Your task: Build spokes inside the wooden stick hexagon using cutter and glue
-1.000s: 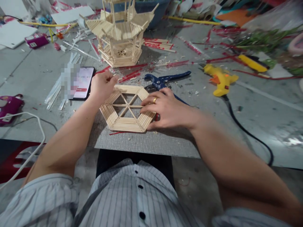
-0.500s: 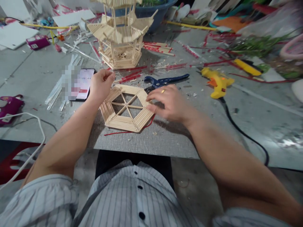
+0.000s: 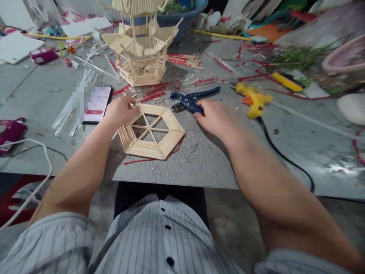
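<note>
A flat hexagonal frame of thin wooden sticks with crossing spokes [image 3: 172, 142] lies on the table before me. Over its upper left edge is my left hand [image 3: 121, 111], fingers closed in a pinch. A pale stick end shows by the fingertips, but whether they hold it is unclear. To the right of the frame, my right hand [image 3: 214, 117] has its fingers closed around one handle of the blue hand cutters [image 3: 186, 100]. The cutters lie on the table with their jaws toward the left. A red strip [image 3: 139, 161] runs along and partly beneath the frame's near side.
A stick-built pagoda [image 3: 142, 47] stands behind the frame. A yellow glue gun [image 3: 253, 99] with a black cord lies at right, near a yellow-handled cutter [image 3: 288, 82]. At left are a phone [image 3: 98, 104] and clear glue sticks [image 3: 67, 108]. Red-and-white wrapped sticks [image 3: 186, 61] lie behind.
My right hand has moved off the hexagonal frame's right edge and taken hold of the blue cutters' handle. My left hand has come down slightly nearer the frame.
</note>
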`<state>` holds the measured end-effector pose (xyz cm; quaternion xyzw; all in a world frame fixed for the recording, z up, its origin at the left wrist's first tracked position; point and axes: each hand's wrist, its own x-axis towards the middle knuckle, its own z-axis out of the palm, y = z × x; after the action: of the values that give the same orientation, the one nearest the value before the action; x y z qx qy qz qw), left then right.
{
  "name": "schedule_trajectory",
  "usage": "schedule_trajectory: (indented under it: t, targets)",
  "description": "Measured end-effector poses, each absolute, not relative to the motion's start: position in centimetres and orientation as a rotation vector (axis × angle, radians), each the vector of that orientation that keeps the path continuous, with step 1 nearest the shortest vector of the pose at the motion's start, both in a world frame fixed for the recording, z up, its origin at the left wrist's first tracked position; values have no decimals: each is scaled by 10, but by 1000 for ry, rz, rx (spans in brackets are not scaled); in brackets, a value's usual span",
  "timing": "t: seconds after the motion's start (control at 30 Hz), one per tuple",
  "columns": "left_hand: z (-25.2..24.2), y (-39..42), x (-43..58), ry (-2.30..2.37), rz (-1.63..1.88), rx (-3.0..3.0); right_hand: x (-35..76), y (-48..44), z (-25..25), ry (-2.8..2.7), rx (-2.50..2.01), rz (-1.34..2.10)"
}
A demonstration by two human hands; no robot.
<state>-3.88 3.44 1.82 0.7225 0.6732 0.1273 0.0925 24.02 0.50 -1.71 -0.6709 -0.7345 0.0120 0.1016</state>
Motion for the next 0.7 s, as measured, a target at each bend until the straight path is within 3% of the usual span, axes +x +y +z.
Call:
schedule_trajectory:
  t: [0.4, 0.57, 0.7]
  targets:
    - [20, 29, -36, 1724, 276, 2322, 237, 20, -23, -1965, -2107, -49]
    - [23, 26, -32, 1537, 269, 2382, 238, 16, -17, -2039, -1808, -44]
    - [24, 23, -29, 1472, 261, 2393, 233, 8, -17, -2193, -1518, 159]
